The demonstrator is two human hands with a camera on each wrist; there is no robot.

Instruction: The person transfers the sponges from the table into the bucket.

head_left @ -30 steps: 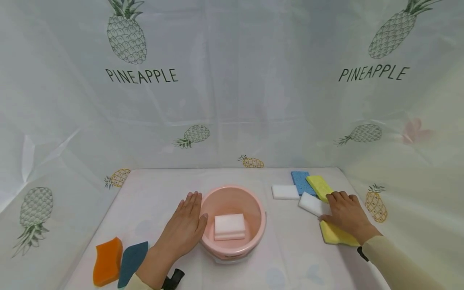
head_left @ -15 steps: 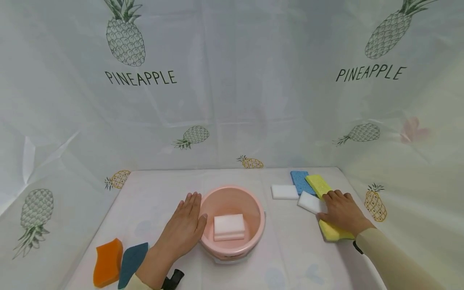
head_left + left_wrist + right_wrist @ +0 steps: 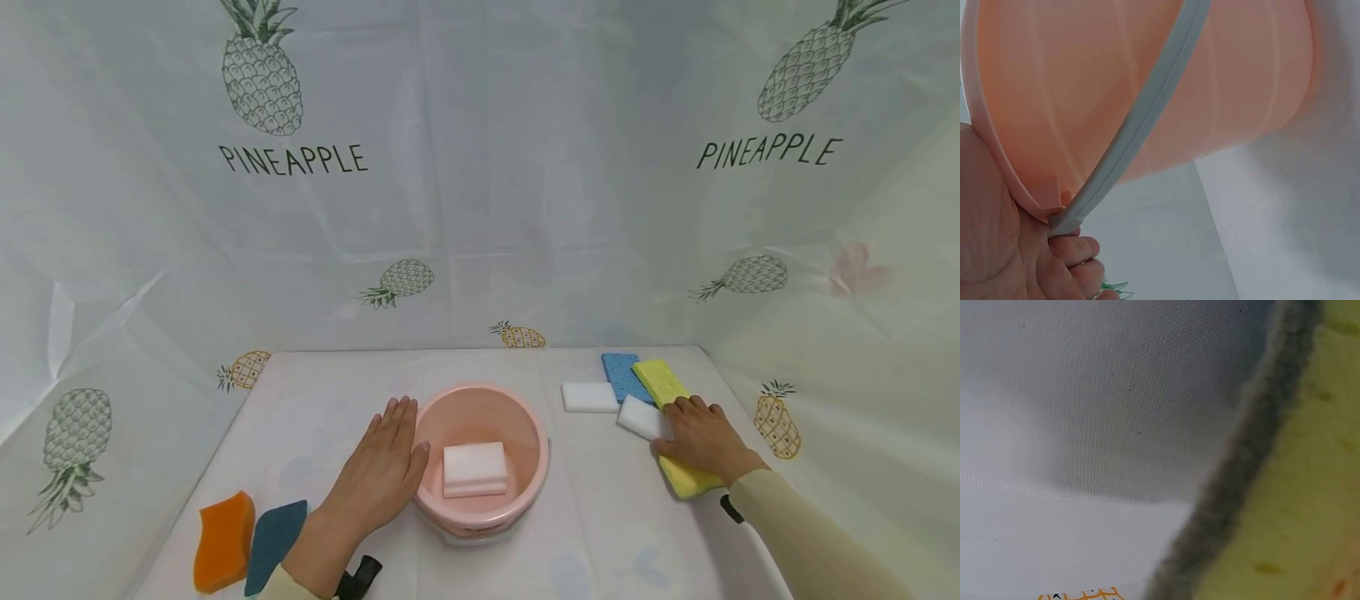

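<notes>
A pink bucket stands on the table with a white sponge inside. My left hand lies with straight fingers along the bucket's left rim; in the left wrist view the palm meets the rim beside the grey handle. My right hand grips a yellow sponge, thumb at its left side, and hides its far part. Up close in the right wrist view, this yellow sponge shows a dark grey-green scouring layer. Just beyond the thumb lies another white sponge.
Behind the right hand lie a second yellow sponge, a blue sponge and a flat white sponge. An orange sponge and a dark teal sponge sit at front left, by the left forearm. Pineapple-printed sheeting surrounds the table.
My right hand has shifted slightly left with the yellow sponge, which now shows a narrower face, and covers more of the white sponge. The left hand and bucket stay put.
</notes>
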